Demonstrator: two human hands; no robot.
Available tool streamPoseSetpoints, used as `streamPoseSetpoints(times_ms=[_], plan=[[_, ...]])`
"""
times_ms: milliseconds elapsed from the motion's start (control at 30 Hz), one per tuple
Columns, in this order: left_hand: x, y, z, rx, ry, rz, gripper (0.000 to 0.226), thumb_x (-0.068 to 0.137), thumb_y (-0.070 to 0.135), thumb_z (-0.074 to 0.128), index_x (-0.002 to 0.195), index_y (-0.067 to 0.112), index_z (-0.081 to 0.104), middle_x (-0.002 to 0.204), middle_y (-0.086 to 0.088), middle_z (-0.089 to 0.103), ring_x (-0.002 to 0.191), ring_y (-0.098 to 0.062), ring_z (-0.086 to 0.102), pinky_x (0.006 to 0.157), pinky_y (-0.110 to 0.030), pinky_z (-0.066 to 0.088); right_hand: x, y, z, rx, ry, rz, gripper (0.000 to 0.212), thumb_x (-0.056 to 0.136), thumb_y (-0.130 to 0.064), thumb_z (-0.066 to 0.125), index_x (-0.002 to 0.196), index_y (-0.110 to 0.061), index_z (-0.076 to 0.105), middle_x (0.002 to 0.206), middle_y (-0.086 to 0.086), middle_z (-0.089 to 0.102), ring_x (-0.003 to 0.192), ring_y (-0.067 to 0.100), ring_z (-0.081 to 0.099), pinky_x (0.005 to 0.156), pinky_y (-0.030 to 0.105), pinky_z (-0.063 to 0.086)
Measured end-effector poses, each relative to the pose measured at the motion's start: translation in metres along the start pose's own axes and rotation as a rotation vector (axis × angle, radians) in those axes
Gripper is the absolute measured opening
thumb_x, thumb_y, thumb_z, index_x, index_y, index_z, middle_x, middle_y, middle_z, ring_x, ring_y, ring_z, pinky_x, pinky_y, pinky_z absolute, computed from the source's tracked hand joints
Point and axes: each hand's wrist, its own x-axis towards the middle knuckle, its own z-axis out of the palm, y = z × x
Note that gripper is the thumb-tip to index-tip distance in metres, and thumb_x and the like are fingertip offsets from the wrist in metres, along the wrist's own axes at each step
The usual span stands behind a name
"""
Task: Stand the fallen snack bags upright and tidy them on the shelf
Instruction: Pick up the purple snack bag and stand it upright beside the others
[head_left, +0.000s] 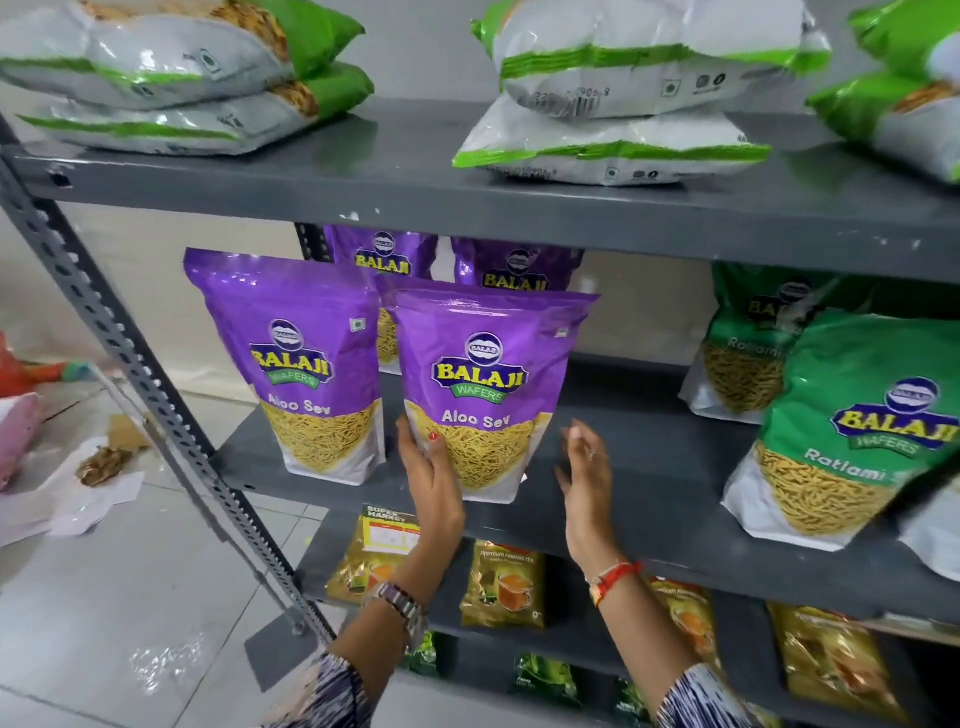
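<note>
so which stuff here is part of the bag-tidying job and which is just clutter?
Job:
- front purple bag, left hand on its lower edge
- purple bag beside it
- right hand, open, apart from the bag
- green bags, leaning
- flat white-green bags on the top shelf

Clutter:
- tea packets below
- paper scraps on the floor

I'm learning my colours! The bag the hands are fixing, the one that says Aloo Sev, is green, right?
Not quite. The head view shows the Aloo Sev bag is purple, not green. The left hand touches its lower edge; the right hand is open beside it. The green bags say Ratlami.
</note>
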Motion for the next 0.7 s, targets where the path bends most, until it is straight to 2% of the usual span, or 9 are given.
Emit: streamPoseSetpoints(times_ms=[67,100,200,267,367,433,500,600,700], plan=[[-0.017,-0.01,0.013,0.021,0.02,0.117,0.073,0.087,0.056,0.033,0.146,0.024,0.004,0.153,0.011,0.011,0.137,0.002,0.019,0.105,-0.01,0.025,-0.006,0.002,-0.023,0.051,0.083,-0.048,0.017,0.091,-0.027,0.054,0.108,-0.03,0.056,0.116,-0.01,0.058,0.11,0.004,0.054,0.102,0.033,0.041],[-0.026,-0.015,0.021,0.069,0.026,0.168,0.074,0.087,0.057,0.033,0.146,0.027,0.001,0.154,0.014,0.003,0.14,0.004,0.01,0.112,-0.011,0.016,-0.009,0.002,-0.038,0.057,0.148,-0.081,0.015,0.091,-0.021,0.055,0.104,-0.029,0.058,0.111,-0.012,0.061,0.106,0.004,0.057,0.1,0.033,0.043],[-0.052,-0.026,0.05,0.208,0.012,0.26,0.07,0.089,0.044,0.035,0.144,0.028,-0.005,0.153,0.011,-0.013,0.145,-0.007,-0.008,0.12,-0.037,0.001,-0.014,-0.005,-0.091,0.08,0.432,-0.189,0.019,0.09,-0.01,0.055,0.09,-0.028,0.062,0.089,-0.021,0.07,0.089,-0.003,0.062,0.09,0.031,0.047],[-0.066,-0.026,0.07,0.228,-0.001,0.277,0.072,0.087,0.041,0.039,0.144,0.027,-0.003,0.153,0.003,-0.017,0.145,-0.013,-0.012,0.119,-0.04,-0.001,-0.012,-0.022,-0.13,0.092,0.606,-0.275,0.023,0.09,-0.005,0.054,0.087,-0.027,0.059,0.082,-0.02,0.069,0.081,-0.006,0.061,0.083,0.026,0.047],[-0.077,-0.021,0.101,0.313,0.021,0.323,0.076,0.086,0.037,0.041,0.145,0.016,-0.002,0.153,-0.013,-0.012,0.144,-0.023,-0.013,0.117,-0.041,-0.009,-0.001,-0.052,-0.188,0.093,0.77,-0.365,0.016,0.086,-0.013,0.052,0.089,-0.029,0.054,0.082,-0.012,0.058,0.075,-0.003,0.058,0.077,0.023,0.046],[-0.08,-0.014,0.12,0.344,0.107,0.358,0.077,0.086,0.036,0.04,0.144,0.003,0.002,0.152,-0.02,-0.005,0.142,-0.03,-0.007,0.115,-0.036,-0.012,0.006,-0.07,-0.221,0.07,0.814,-0.39,0.01,0.083,-0.022,0.055,0.088,-0.03,0.052,0.08,-0.009,0.055,0.075,0.009,0.053,0.075,0.027,0.044],[-0.074,-0.008,0.133,0.327,0.248,0.29,0.078,0.086,0.037,0.041,0.142,-0.004,0.007,0.151,-0.029,0.001,0.141,-0.037,-0.001,0.114,-0.04,-0.011,0.012,-0.082,-0.241,0.016,0.817,-0.378,0.013,0.088,-0.019,0.055,0.089,-0.031,0.05,0.082,-0.008,0.052,0.075,0.009,0.05,0.075,0.028,0.041],[-0.068,-0.007,0.142,0.326,0.321,0.261,0.076,0.087,0.04,0.039,0.143,-0.002,0.009,0.15,-0.034,0.004,0.141,-0.04,0.0,0.112,-0.042,-0.013,0.017,-0.1,-0.26,-0.054,0.78,-0.389,0.018,0.091,-0.015,0.053,0.09,-0.033,0.049,0.089,-0.011,0.05,0.083,0.004,0.05,0.081,0.023,0.041],[-0.07,-0.014,0.138,0.353,0.322,0.288,0.074,0.087,0.038,0.042,0.143,0.001,0.011,0.151,-0.031,0.007,0.142,-0.038,0.004,0.114,-0.044,-0.008,0.02,-0.103,-0.266,-0.046,0.774,-0.406,0.016,0.089,-0.019,0.052,0.09,-0.034,0.049,0.092,-0.012,0.05,0.088,0.008,0.049,0.084,0.026,0.04]])
